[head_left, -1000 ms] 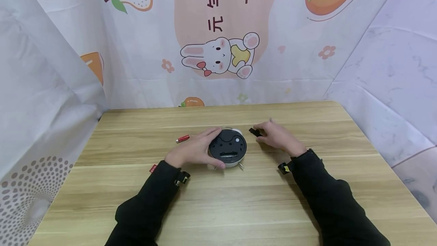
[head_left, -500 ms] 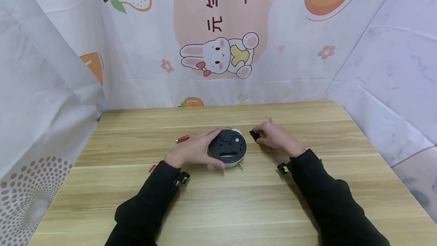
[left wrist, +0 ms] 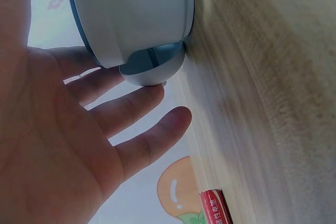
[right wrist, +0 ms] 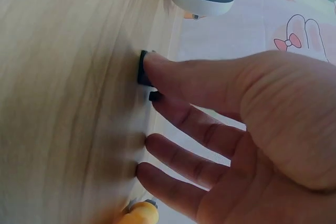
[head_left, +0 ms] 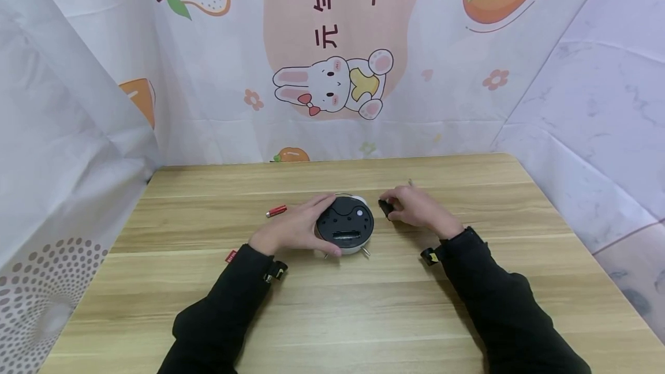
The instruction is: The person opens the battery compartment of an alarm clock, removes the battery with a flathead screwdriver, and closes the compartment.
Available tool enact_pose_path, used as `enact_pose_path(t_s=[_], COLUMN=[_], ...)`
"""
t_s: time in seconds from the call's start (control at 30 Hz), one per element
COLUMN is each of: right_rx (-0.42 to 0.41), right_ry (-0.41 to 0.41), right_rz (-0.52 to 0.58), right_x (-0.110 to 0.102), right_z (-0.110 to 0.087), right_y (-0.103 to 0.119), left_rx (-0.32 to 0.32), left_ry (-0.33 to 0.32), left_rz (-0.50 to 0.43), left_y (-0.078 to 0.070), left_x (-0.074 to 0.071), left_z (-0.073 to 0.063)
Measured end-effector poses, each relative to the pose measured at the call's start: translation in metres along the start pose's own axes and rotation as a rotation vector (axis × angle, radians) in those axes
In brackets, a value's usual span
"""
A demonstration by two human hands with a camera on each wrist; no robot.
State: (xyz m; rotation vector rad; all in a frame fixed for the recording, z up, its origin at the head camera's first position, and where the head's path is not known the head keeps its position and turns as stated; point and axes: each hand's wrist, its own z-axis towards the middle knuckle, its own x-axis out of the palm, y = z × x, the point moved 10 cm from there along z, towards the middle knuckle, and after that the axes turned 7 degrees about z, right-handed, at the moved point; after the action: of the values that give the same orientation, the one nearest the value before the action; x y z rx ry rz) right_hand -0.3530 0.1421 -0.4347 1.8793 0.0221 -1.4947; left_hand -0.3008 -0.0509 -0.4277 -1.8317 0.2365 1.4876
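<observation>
A white alarm clock with a black back lies face down, its battery slot uncovered, and its feet point toward the front. My left hand grips the clock's left side, thumb at the near edge and fingers at the far edge. One rounded bell shows by those fingers in the left wrist view. To the right of the clock, my right hand pinches a small black battery cover between thumb and index finger, low over the table. Its other fingertips reach down to the wood in the right wrist view.
A red battery lies on the wooden table left of the clock. Beyond the right hand is a small yellow-orange object, mostly hidden in the head view. A printed curtain hangs behind the table.
In my right fingers the black battery cover has turned from pointing left to a steeper slant. My left hand and the clock stay in place.
</observation>
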Motion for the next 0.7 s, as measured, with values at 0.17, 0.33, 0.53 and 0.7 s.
enact_pose_path(t_s=[0.17,0.33,0.53,0.7], right_rx=[-0.020,-0.056,-0.123,-0.133], right_ry=[0.001,0.001,-0.002,-0.010], right_rz=[0.011,0.000,0.008,-0.001], right_x=[0.001,0.003,0.002,0.000], right_z=[0.002,0.002,-0.001,-0.001], right_y=[0.003,0.006,0.015,0.019], left_rx=[0.000,-0.006,-0.010,-0.006], left_ry=[0.006,0.011,0.013,0.007], left_rz=[-0.003,0.006,-0.002,-0.008], left_y=[0.000,0.000,0.000,0.000], left_x=[0.000,0.000,0.001,0.000], left_z=[0.000,-0.001,-0.001,-0.001])
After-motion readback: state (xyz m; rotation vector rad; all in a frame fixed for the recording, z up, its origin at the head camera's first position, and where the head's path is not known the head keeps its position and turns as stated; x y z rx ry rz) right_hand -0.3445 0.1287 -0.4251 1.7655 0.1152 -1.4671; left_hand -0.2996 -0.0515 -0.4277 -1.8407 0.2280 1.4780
